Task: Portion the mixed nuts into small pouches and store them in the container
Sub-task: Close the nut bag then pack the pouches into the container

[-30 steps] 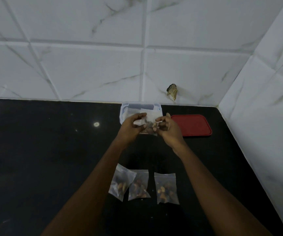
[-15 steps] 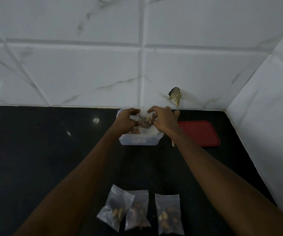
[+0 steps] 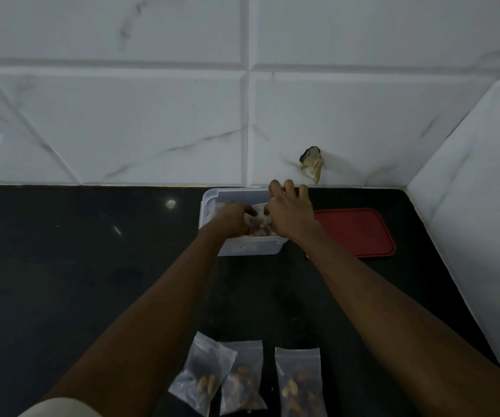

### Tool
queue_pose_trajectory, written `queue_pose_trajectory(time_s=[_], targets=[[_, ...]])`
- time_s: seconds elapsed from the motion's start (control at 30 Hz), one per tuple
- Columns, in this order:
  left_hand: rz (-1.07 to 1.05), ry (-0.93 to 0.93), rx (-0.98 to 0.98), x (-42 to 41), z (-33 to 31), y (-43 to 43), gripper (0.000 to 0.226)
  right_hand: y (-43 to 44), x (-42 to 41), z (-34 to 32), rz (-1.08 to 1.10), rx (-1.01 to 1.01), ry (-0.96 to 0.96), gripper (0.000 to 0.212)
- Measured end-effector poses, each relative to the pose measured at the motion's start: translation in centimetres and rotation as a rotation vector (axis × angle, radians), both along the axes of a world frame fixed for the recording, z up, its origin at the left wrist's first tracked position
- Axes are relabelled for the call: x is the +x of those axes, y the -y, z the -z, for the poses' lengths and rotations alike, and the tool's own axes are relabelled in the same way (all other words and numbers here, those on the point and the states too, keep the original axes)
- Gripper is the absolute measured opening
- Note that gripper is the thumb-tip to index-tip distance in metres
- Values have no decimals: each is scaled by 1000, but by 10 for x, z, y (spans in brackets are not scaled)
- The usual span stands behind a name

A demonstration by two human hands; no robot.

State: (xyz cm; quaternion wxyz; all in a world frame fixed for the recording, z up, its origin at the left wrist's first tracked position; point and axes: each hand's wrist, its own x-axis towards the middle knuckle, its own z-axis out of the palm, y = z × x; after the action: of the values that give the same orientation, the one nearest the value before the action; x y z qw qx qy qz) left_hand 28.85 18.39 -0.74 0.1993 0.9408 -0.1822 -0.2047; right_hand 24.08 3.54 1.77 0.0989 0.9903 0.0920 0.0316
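A clear plastic container (image 3: 248, 247) stands on the black counter near the back wall. Both hands reach into it. My left hand (image 3: 232, 218) and my right hand (image 3: 287, 213) together hold a small clear pouch of mixed nuts (image 3: 257, 221) inside the container; the right hand's thumb and forefinger pinch it while its other fingers stretch over the far rim. Three filled pouches lie near the front edge: a left pouch (image 3: 202, 377), a middle pouch (image 3: 242, 380) overlapping it, and a right pouch (image 3: 299, 383).
The container's red lid (image 3: 355, 231) lies flat just right of it. White marble tile walls close off the back and the right side. A small brownish scrap (image 3: 311, 164) sticks on the back wall above the container.
Both hands moved the pouch from above the counter forward and down into the container. The view tilted, so the three pouches now sit lower in the frame.
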Motion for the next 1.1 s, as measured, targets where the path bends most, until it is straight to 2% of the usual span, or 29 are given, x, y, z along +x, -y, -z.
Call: queue_pose_trajectory(time_s=[0.07, 0.17, 0.23, 0.4, 0.5, 0.7, 0.9, 1.0, 1.1], targets=[[-14, 44, 48, 0, 2, 1, 47, 1, 1, -1, -12, 18, 1, 18], [-74, 125, -8, -6, -3, -1, 49, 2, 1, -3, 34, 140, 18, 26], [-105, 210, -110, -12, -11, -3, 45, 5, -4, -7, 87, 279, 80, 30], [-215, 438, -478, -64, -28, -20, 28, 2, -42, -15, 168, 738, 256, 19], [-245, 451, -591, -116, -24, -47, 27, -3, -73, -11, 281, 927, 307, 13], [-368, 170, -478, -183, -1, -89, 31, -26, -134, 15, 345, 1001, 234, 9], [-344, -11, -183, -200, 15, -103, 46, -50, -182, 32, 346, 988, 85, 11], [-278, -88, -74, -207, 16, -109, 39, -56, -199, 41, 333, 950, 21, 12], [-230, -112, -49, -215, 14, -116, 26, -60, -211, 46, 323, 928, -74, 13]])
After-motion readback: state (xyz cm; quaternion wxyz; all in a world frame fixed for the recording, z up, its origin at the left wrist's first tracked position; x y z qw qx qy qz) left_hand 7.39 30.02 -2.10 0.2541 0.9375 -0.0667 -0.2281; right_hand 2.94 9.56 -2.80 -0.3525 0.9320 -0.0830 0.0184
